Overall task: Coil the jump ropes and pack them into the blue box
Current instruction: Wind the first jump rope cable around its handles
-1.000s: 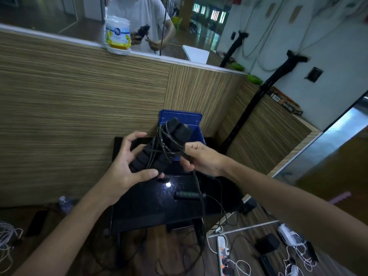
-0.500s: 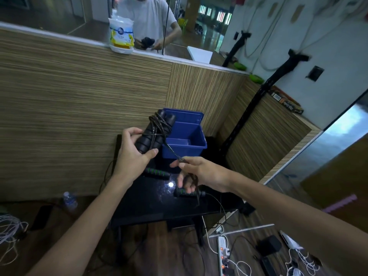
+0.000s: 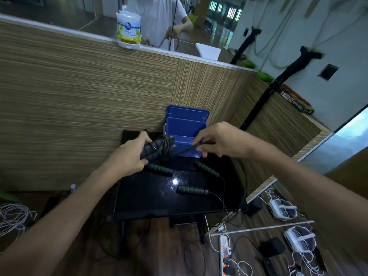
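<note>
Mid-frame, left hand (image 3: 129, 158) gripping black foam-handled coiled jump rope (image 3: 157, 147), right hand (image 3: 221, 140) pinching its loose cord end (image 3: 185, 150) before open blue plastic box (image 3: 186, 124).

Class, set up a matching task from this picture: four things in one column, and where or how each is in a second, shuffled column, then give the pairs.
1. wrapped black rope bundle
2. loose rope end
3. blue box
4. green-striped handles

A. lying on the black table
B. open, lid up
C. gripped by the left hand
D. pinched by the right hand

Pairs: 1-C, 2-D, 3-B, 4-A
</note>
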